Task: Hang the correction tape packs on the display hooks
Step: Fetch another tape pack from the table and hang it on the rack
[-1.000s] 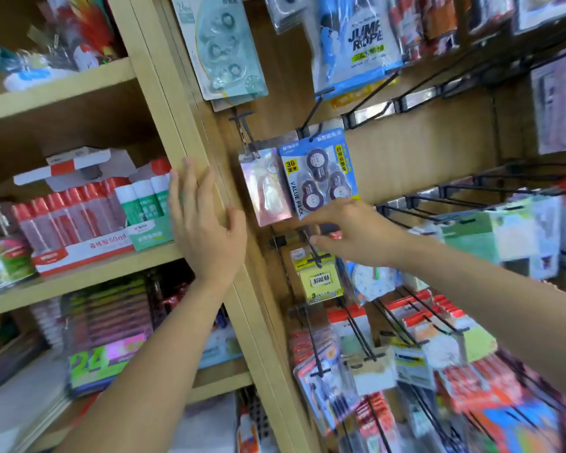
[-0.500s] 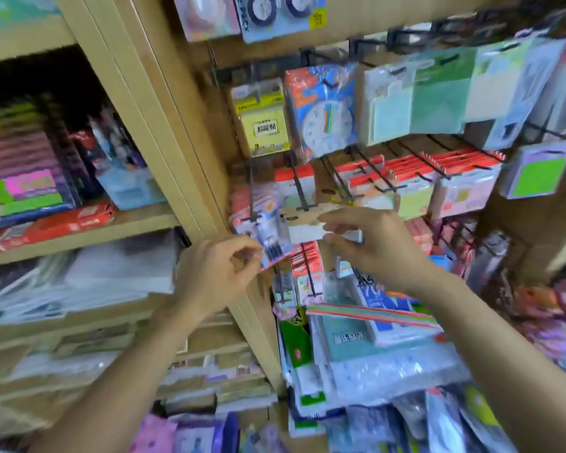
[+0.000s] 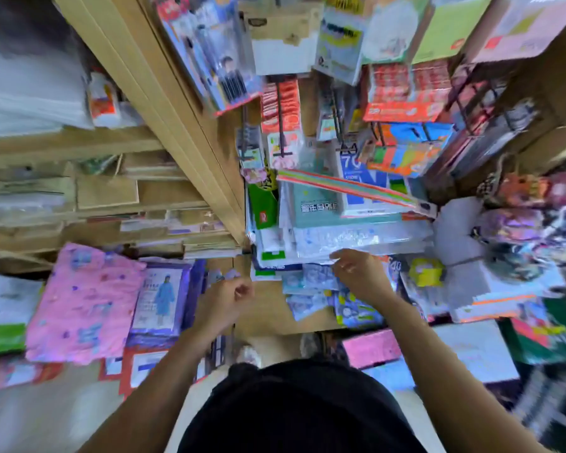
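Note:
The view points steeply down and is blurred. Several small blue correction tape packs [image 3: 311, 304] lie in a loose pile on a low wooden board [image 3: 265, 308]. My right hand [image 3: 361, 276] hovers just over the pile with fingers apart and nothing in it. Left of the packs, my left hand [image 3: 224, 300] has its fingers curled in, and I see nothing held. Black display hooks [image 3: 280, 119] stick out of the panel higher up, loaded with other packs.
A wooden shelf post [image 3: 177, 125] runs down the middle. Stacked plastic-wrapped paper goods [image 3: 340, 237] sit just beyond the packs. A pink bag [image 3: 82, 302] and a raincoat pack [image 3: 160, 299] lie at the left. My dark clothing [image 3: 294, 407] fills the bottom.
The view has swung from the upper hooks down to floor level. Both hands dropped from the hanging packs to the low pile; my right hand let go of the pack it touched.

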